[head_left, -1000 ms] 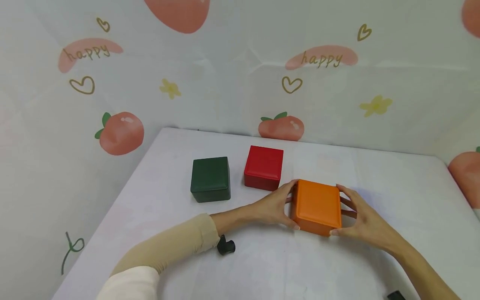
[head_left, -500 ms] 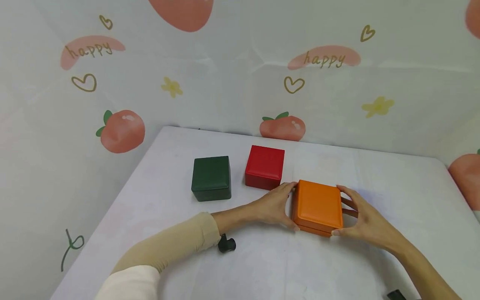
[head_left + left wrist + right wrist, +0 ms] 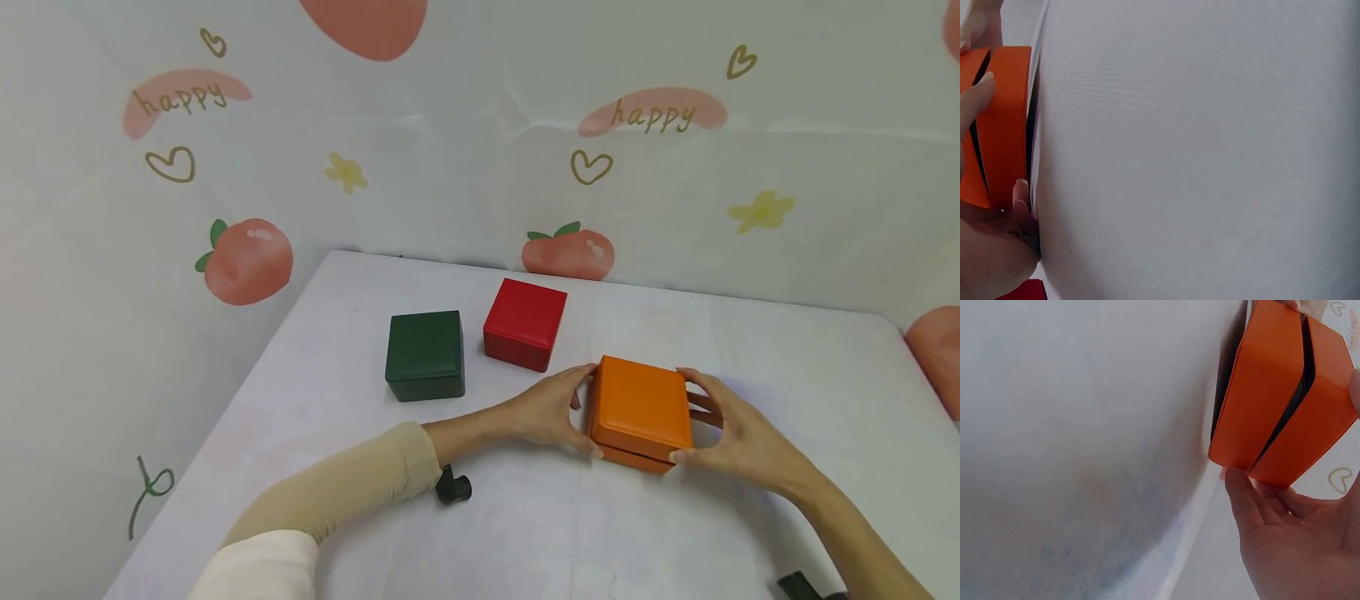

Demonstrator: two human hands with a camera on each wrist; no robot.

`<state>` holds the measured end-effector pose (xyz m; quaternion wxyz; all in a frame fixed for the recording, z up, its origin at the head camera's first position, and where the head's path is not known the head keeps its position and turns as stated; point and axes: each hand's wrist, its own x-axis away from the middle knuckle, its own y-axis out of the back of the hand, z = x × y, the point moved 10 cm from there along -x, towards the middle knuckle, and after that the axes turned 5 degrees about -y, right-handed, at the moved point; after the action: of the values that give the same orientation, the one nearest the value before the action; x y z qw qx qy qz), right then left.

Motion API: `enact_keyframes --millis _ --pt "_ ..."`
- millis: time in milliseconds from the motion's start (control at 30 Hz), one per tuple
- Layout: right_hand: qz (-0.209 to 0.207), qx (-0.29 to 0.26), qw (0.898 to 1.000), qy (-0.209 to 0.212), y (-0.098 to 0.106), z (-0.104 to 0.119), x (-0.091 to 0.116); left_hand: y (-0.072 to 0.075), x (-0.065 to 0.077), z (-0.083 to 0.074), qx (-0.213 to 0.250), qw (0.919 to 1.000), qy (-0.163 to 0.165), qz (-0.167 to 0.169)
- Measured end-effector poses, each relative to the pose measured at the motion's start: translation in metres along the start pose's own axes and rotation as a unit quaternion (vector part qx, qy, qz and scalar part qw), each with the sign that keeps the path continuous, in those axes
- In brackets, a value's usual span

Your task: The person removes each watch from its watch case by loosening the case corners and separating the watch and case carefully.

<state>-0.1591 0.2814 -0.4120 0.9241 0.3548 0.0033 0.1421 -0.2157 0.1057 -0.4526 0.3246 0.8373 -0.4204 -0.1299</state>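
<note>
- The orange box (image 3: 643,404) sits toward the right part of the bench (image 3: 525,533), between the two hands.
- Its lid (image 3: 1332,381) is slightly raised from the base (image 3: 1266,375); in the right wrist view a dark gap tapers to nothing at the end beside the right fingers. The inside is too dark to make out.
- The left hand (image 3: 551,410) grips the box's left side, thumb at the front near the seam, the other fingers curved to the back and side.
- The right hand (image 3: 731,437) holds the right side, spread just enough to span it, thumb on the lid's front right corner.
- Behind and to the left lies a red box (image 3: 527,321), turned slightly, near the left fingertips but apart from the orange one.
- A green box (image 3: 425,354) rests left of the red, near it, not touching; both look closed.
- A small black object (image 3: 453,488) shows beside the cuff of the beige sleeve (image 3: 352,479).
- Beyond the bench hangs a white cloth (image 3: 450,108) printed with fruit, hearts and "happy".
</note>
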Motion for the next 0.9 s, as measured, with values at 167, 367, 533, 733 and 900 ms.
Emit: enact_keyframes --millis 167,367,533,733,900 --pt "-0.003 0.002 1.0 -0.006 0.003 -0.001 0.001 -0.002 0.0 0.0 0.019 0.9998 0.003 0.009" --pt "-0.01 0.018 1.0 -0.019 0.004 -0.001 0.002 -0.005 0.004 0.0 0.024 0.9995 0.001 0.021" --pt "-0.023 0.043 0.998 -0.033 0.006 -0.003 0.004 -0.008 0.006 -0.002 0.026 0.9994 -0.005 0.025" --pt "-0.028 0.032 0.999 -0.019 0.005 -0.002 0.004 -0.004 0.011 -0.002 0.01 0.9999 0.002 0.004" --pt "-0.029 0.031 0.999 -0.005 0.007 0.002 -0.001 0.001 0.016 -0.001 0.014 0.9998 0.008 -0.011"
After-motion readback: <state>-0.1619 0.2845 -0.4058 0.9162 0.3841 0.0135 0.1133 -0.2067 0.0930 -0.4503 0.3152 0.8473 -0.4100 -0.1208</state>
